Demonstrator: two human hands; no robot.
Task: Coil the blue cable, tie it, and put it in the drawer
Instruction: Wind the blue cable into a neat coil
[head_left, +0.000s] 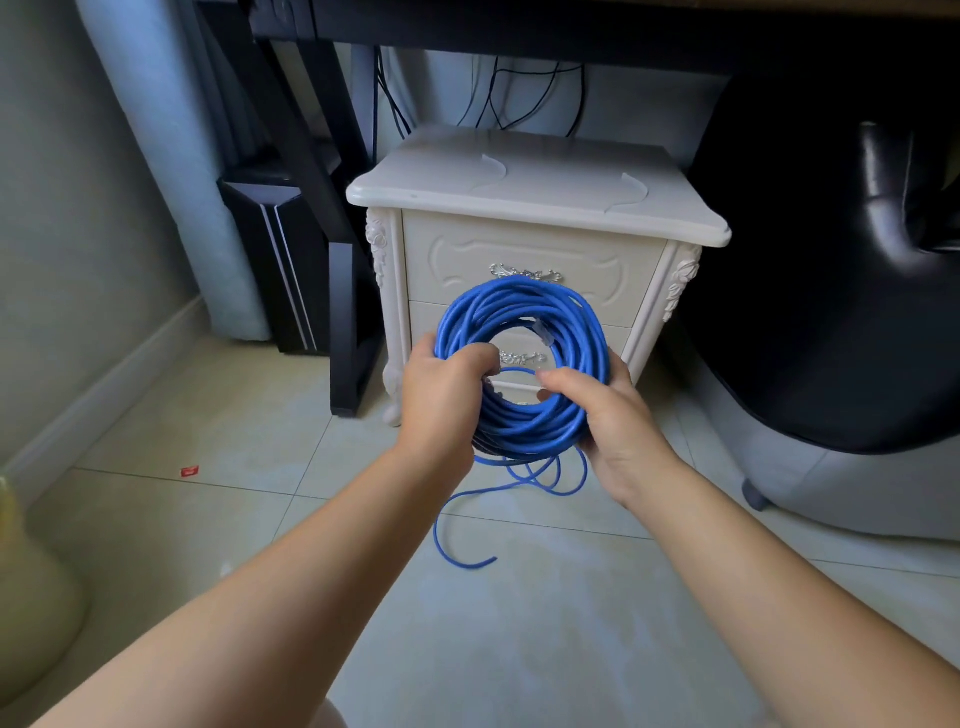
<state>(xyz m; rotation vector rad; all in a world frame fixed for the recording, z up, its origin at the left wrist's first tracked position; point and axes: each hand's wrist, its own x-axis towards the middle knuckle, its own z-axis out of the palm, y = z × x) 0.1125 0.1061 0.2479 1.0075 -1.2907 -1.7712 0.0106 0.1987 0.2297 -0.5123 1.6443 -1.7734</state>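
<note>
The blue cable is wound into a thick round coil held upright in front of a white nightstand. My left hand grips the coil's lower left side, fingers curled through the ring. My right hand holds the lower right side, with its thumb and fingers on a strand that crosses the opening. A clear plug end shows inside the coil near the top. A loose tail of cable hangs below and trails on the tiled floor. Both nightstand drawers are closed, each with a silver handle.
The white nightstand stands under a dark desk, with black cables hanging behind it. A black computer tower and a desk leg are to the left. A black chair fills the right. A red scrap lies on the floor.
</note>
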